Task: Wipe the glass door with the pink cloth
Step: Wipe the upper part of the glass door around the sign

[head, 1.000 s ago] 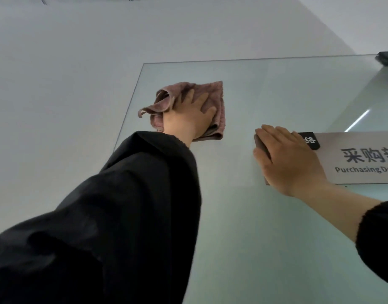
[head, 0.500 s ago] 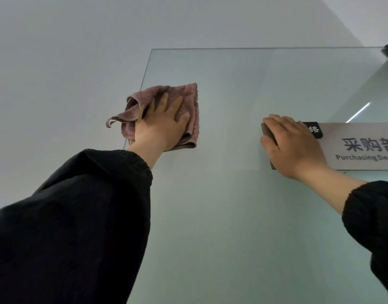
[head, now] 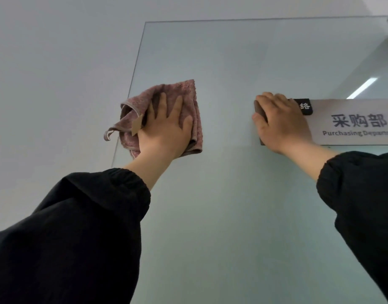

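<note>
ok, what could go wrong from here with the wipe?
1. The left hand only presses the pink cloth flat against the glass door. A loose corner hangs past the door's edge, so the cloth may slip or snag.
2. The right hand rests on the end of the sign; leaning there might loosen it.

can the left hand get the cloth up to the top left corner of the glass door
Probably yes: only bare glass door lies between the left hand, pressing the pink cloth, and that corner.

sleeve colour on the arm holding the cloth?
Black sleeve, clearest in the head view.
</note>
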Demonstrator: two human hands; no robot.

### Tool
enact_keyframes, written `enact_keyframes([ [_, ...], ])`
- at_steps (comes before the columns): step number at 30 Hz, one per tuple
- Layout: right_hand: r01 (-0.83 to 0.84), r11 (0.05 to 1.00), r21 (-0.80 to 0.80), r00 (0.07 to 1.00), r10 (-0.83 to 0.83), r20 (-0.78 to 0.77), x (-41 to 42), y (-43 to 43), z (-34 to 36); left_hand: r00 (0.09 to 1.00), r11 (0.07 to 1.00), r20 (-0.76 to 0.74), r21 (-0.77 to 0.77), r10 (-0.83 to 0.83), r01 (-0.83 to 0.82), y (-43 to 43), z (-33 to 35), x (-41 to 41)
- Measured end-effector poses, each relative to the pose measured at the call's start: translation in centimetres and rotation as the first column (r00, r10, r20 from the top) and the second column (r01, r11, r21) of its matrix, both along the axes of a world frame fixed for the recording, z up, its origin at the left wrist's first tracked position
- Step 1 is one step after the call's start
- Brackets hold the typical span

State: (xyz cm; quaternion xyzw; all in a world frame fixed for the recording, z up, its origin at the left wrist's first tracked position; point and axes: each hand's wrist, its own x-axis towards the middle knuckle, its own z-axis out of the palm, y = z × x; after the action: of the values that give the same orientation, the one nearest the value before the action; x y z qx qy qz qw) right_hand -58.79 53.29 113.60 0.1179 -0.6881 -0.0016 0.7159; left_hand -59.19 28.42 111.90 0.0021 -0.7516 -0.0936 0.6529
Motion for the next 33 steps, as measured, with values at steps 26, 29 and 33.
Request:
enact_keyframes([
  [26,-0.043,0.998,-0.044,0.986,0.05,0.161,1.6,2.5,-2.4,0.996,0.978,0.02,-0.187,-0.092,0.094,8.7,1.1,0.5],
  [29,-0.023,0.996,-0.082,0.982,0.038,0.183,0.8,1.9,-3.2,1.0,0.989,-0.012,-0.148,-0.012,0.01,4.4,1.1,0.0],
  [33,0.019,0.998,-0.062,0.977,-0.005,0.214,1.0,2.2,-3.4,0.992,0.987,-0.018,-0.105,0.124,-0.125,-2.1,0.8,-1.3],
])
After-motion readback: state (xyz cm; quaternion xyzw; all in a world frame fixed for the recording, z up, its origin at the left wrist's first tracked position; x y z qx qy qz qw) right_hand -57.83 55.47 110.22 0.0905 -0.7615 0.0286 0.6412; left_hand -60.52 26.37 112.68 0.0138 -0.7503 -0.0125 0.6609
